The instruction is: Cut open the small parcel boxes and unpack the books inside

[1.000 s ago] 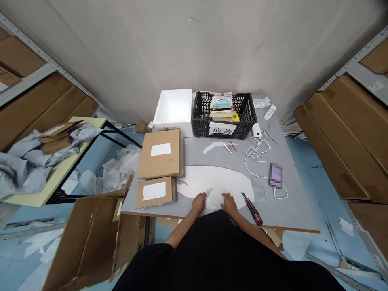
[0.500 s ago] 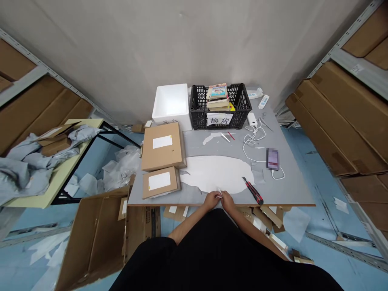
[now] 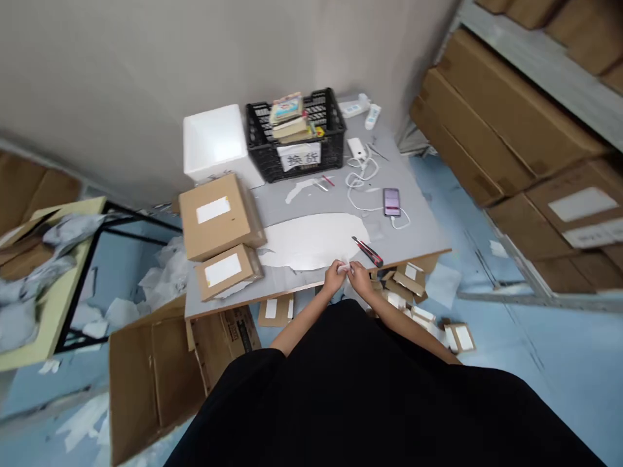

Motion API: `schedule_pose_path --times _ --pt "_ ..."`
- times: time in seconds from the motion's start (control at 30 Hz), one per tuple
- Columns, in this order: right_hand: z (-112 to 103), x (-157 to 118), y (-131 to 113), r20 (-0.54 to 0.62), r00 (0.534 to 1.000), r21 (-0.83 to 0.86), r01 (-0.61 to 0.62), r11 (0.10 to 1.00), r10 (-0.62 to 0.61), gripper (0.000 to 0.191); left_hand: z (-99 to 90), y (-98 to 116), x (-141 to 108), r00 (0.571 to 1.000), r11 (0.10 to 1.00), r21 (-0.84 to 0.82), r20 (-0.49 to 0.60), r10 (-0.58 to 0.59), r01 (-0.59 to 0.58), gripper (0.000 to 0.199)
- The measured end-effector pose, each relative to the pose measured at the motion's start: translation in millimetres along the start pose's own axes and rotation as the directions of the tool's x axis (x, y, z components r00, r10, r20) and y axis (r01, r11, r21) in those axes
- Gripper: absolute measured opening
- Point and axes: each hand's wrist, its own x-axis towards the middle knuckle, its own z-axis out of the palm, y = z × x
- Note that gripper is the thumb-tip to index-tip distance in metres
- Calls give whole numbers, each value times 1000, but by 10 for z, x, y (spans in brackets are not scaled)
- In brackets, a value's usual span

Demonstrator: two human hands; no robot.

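Observation:
My left hand (image 3: 334, 277) and my right hand (image 3: 359, 279) meet at the front edge of the grey table (image 3: 413, 233). Between them, both sets of fingers pinch a small white scrap (image 3: 344, 268), too small to make out clearly. Just beyond lies a white oval patch (image 3: 316, 240) with torn edges. A red and black utility knife (image 3: 368, 251) rests to the right of my hands. Two labelled cardboard boxes, a larger one (image 3: 214, 217) and a smaller one (image 3: 226, 272), sit at the table's left side.
At the back stand a white foam box (image 3: 217, 146) and a black crate (image 3: 304, 155) holding books. A phone (image 3: 391, 202) with a white cable lies on the right. Below left is an open carton (image 3: 156, 376); shelves with large boxes (image 3: 487, 130) flank the right.
The view has turned and shifted, so the table appears further left and higher, tilted. My hands still hold the white scrap together, now slightly raised at the table edge.

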Motion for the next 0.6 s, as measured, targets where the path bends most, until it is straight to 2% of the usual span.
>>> schedule_pose_path --times 0.1,0.2,0.3,0.43,0.53,0.6 --pt "-217 -292 280 -126 982 14 -138 990 139 18 366 120 47 980 997 0 183 73 -74 7" --pt "-431 -615 523 -254 908 47 -332 942 333 20 792 265 99 910 988 -5 391 141 -151 6" --pt "-641 -979 724 -395 767 115 -504 856 505 21 1273 457 90 781 970 -7 592 199 -243 6" --pt "-824 -1498 888 -564 558 219 -610 761 609 22 1863 696 -106 579 940 -15 785 222 -340 9" --pt "-845 -1837 917 -629 418 263 -679 685 656 22 2135 781 -339 435 916 -40 872 227 -398 11" --pt "-818 -2017 914 -627 336 279 -745 605 703 21 2210 786 -479 373 900 -46 900 225 -433 11"
